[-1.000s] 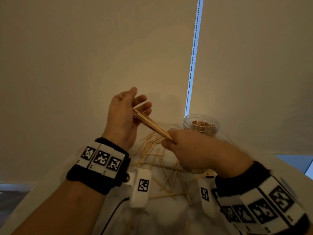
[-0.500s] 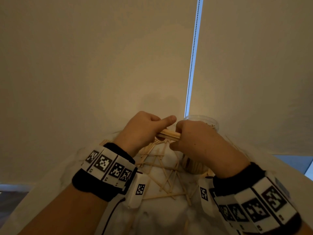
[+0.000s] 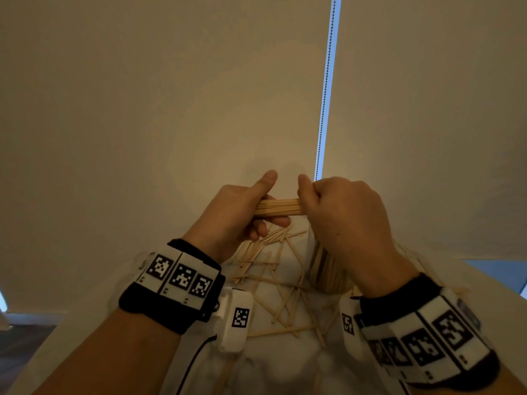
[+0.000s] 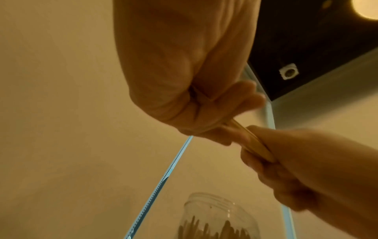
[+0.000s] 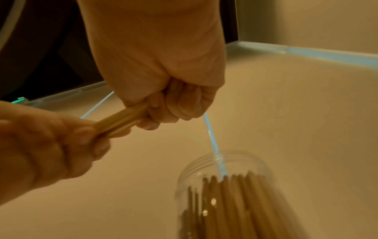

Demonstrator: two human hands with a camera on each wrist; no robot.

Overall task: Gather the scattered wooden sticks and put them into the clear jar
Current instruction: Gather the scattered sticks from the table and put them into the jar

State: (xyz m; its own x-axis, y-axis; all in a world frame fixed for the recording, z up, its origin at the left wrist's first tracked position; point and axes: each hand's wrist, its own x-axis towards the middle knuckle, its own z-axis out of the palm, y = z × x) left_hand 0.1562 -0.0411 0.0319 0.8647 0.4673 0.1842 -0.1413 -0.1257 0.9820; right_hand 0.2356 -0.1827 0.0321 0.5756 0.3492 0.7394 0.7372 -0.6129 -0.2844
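Head view: both hands grip one bundle of sticks (image 3: 278, 207) level btwn them, prob. to square it up before tipping into the clear jar (image 5: 225, 186) just below. Left hand (image 3: 239, 215) & right hand (image 3: 345, 220) are fisted, fingers curled round the ends, thumbs up. Loose sticks (image 3: 273, 280) lie on the bench (image 3: 285, 366).
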